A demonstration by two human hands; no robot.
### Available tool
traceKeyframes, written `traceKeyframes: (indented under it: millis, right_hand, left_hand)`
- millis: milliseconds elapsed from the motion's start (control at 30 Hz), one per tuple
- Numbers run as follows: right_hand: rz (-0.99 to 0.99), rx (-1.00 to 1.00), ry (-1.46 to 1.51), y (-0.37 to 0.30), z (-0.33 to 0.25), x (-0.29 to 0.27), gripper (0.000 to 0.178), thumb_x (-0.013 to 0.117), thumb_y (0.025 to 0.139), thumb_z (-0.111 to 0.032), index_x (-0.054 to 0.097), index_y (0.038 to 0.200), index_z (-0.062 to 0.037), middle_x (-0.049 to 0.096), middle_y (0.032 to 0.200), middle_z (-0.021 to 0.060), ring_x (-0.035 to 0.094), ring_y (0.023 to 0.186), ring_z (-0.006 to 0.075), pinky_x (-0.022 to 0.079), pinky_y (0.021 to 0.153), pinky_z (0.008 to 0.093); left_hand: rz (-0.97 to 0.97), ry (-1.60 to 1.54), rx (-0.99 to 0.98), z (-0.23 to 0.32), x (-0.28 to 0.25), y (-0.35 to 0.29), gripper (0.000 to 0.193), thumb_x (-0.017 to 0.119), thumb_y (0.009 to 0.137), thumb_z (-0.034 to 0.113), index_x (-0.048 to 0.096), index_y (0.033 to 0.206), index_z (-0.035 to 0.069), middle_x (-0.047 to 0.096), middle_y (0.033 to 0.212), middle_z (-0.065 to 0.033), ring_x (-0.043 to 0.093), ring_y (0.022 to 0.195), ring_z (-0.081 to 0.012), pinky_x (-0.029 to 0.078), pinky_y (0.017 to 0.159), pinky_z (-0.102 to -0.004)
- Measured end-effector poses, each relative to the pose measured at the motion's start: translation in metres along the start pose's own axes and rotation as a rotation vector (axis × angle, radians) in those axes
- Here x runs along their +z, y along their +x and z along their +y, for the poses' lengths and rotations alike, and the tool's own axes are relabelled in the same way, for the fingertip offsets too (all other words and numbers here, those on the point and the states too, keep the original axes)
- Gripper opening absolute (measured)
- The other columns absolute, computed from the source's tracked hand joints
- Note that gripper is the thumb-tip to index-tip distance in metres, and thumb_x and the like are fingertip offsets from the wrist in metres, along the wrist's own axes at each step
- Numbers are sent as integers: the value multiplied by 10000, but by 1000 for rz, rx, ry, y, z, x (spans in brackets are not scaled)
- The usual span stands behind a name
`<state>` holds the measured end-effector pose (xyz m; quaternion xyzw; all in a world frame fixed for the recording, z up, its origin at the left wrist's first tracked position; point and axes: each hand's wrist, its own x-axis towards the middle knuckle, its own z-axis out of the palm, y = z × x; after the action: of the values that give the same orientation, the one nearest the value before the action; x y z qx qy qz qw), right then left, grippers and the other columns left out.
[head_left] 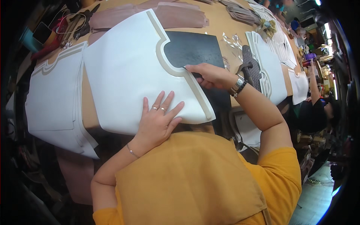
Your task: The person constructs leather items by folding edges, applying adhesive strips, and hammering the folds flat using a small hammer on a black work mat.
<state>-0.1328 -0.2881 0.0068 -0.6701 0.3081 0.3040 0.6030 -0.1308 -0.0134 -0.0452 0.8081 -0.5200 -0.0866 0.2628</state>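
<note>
A large white leather-like panel [123, 67] lies before me, with a beige strip [162, 52] running along its curved, notched right edge. My left hand [159, 118] rests flat on the panel near its front edge, fingers spread. At the lower corner of the curve, my right hand [210, 76] is closed in a pinch. A small thin tool pokes out at its fingertips against the strip's edge; most of it is hidden by the fingers. Beneath the panel's right side lies a black cutting mat [198, 48].
More white panels [56, 93] lie at left, and another stack [264, 63] at right beside a dark textured piece [252, 71]. Brown leather pieces [176, 15] lie at the back. Scraps [233, 41] are scattered on the table. Another person [313, 112] sits at far right.
</note>
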Motion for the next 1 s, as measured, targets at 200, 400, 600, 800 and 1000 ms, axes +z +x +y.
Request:
traceKeyframes:
  millis: [200,400,600,800,1000]
  right_hand:
    - [-124,-87,298,3,29,-27,437,484,1036,-525,592,1069,-103,369,674,-71,279,506,24,213,415,190]
    - [-22,-442,1143,-6,75,-73,456,595,987,-530,566,1084,-86,329,651,-75,285,492,27,236,403,162]
    - [442,-528,192,-10,61,-39,428,695,942,-440,648,1090,-42,494,664,-37,424,515,58,352,450,210]
    - [735,-807,-592,14,45,12,373,736,890,-346,653,1081,-37,691,842,117,663,748,268,520,682,367]
    - [752,-894,-774,8,45,32,310,715,896,-302,642,1088,-70,704,914,144,677,847,344,532,735,437]
  left_hand:
    - [-38,7,16,-1,-4,0,491,561,991,424,548,1447,243,356,1606,-130,313,1480,-379,172,1127,-715]
    - [-41,170,9,-62,-56,13,806,693,822,610,488,1490,210,313,1622,-158,276,1491,-408,182,1149,-685]
    - [58,460,-145,-71,-56,13,996,677,718,763,495,1473,140,376,1527,-285,387,1389,-450,291,1098,-622]
    - [-219,346,-74,29,-51,25,814,653,773,738,623,1342,156,619,1187,-230,613,1049,-366,419,892,-491]
    - [144,224,60,-55,-38,94,434,614,965,405,633,1311,144,640,1264,-155,598,1177,-319,432,973,-539]
